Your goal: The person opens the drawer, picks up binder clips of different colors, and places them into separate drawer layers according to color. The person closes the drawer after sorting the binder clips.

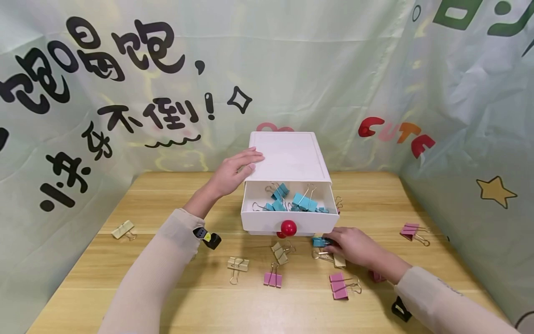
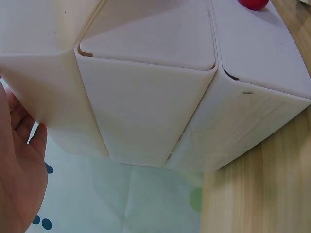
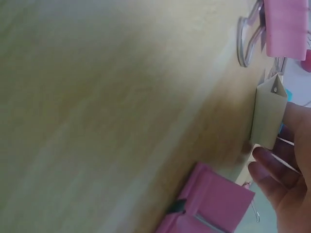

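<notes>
A white drawer cabinet (image 1: 288,155) stands on the table with its top drawer (image 1: 267,222) pulled out by a red knob (image 1: 289,228). Several blue binder clips (image 1: 305,202) lie inside that drawer. My left hand (image 1: 235,171) rests on the cabinet's upper left edge, fingers extended over the top. Below the drawer's right front corner, my right hand (image 1: 352,246) pinches a blue binder clip (image 1: 320,241) low over the table. A cream binder clip (image 3: 268,111) is beside its fingers, and the right wrist view mostly hides the blue one.
Pink binder clips (image 1: 339,286) and cream binder clips (image 1: 238,264) lie scattered on the wooden table (image 1: 208,301). One pink clip (image 1: 412,231) is at far right, one cream clip (image 1: 123,229) at far left. A printed cloth (image 1: 317,83) hangs behind the table.
</notes>
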Tool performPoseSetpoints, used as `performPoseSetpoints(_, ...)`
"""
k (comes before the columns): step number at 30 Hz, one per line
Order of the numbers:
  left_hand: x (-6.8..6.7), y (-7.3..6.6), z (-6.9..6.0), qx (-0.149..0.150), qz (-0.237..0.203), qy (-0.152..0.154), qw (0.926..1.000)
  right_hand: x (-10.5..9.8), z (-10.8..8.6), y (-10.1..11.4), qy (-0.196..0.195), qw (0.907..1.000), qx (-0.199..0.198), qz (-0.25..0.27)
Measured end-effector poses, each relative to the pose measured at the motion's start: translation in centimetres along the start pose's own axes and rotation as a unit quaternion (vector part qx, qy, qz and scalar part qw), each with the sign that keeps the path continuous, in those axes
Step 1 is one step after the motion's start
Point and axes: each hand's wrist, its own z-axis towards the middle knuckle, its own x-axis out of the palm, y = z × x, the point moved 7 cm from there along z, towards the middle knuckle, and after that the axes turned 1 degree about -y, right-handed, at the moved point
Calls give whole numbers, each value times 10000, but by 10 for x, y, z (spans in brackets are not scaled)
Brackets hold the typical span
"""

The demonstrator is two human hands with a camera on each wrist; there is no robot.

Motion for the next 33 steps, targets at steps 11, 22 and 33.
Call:
performPoseSetpoints(11, 0, 0, 0, 16, -33, -31, 10000, 1, 5, -2, -119, 9997, 221, 27)
performPoseSetpoints(22, 1, 0, 0, 32, -90, -54, 9999, -6, -2, -1, -611, 9975, -345, 41)
performPoseSetpoints(33, 0, -1, 0, 69, -91, -63, 9999, -24, -19, -5, -1379, 9892, -507, 8)
